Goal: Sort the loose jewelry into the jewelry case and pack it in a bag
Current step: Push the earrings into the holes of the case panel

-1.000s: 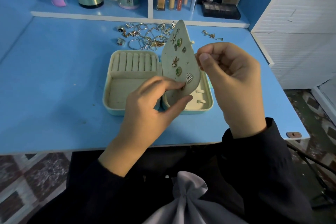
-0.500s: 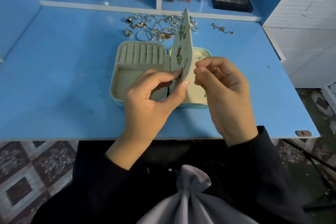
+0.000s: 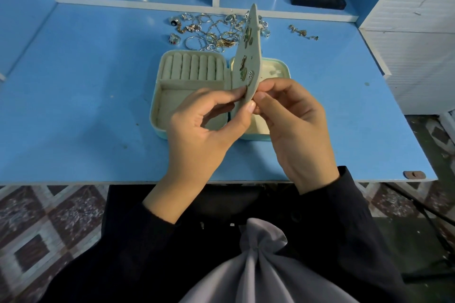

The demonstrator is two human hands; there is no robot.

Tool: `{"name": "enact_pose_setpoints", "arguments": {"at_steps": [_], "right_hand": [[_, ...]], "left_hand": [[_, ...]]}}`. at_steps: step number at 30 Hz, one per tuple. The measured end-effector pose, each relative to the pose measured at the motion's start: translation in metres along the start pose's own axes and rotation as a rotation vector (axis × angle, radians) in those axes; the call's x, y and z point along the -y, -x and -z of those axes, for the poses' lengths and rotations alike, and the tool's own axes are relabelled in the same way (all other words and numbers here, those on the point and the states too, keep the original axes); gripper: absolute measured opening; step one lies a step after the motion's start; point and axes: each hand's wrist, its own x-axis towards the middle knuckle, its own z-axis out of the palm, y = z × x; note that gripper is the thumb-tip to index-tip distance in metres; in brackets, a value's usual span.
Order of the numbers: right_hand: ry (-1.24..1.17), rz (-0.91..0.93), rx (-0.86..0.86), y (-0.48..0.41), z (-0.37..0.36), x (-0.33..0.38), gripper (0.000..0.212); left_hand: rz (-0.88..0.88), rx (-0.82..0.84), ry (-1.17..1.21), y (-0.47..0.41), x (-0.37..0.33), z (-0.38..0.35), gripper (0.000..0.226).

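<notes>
Beige and felt-like, the flat earring panel (image 3: pixel 253 61) of the open, mint-shelled jewelry case (image 3: pixel 154 106) is standing nearly upright along the case's spine, and we are holding it by its lower end. Our left hand (image 3: pixel 204 128) is pinching that end between thumb and forefinger on the left face, where several small stud earrings (image 3: pixel 243 72) are sitting. Our right hand (image 3: pixel 295 128) is curling narrow against the right face, thumb and forefinger pressing the panel just beside the left thumb; whether they are also gripping something tiny, we cannot tell. The case is lying at the middle of the blue desk (image 3: pixel 86 106), its padded ring rolls (image 3: pixel 192 66) toward the back. A tangle of loose jewelry (image 3: pixel 209 32), silver and gold rings and chains, is lying near the desk's back edge, just behind the case. A grey gathered fabric bag (image 3: pixel 258 265) is resting in our lap.
</notes>
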Motion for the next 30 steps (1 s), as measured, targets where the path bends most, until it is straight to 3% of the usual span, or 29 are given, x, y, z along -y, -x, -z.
{"name": "enact_pose_setpoints", "arguments": {"at_steps": [9, 30], "right_hand": [[0.27, 0.159, 0.034, -0.0006, 0.0049, 0.0071, 0.012], [0.402, 0.215, 0.059, -0.002, 0.0057, -0.0023, 0.003]], "left_hand": [[0.014, -0.009, -0.007, 0.001, -0.001, 0.0008, 0.019], [0.008, 0.043, -0.007, 0.0007, -0.0021, 0.0013, 0.022]]}}
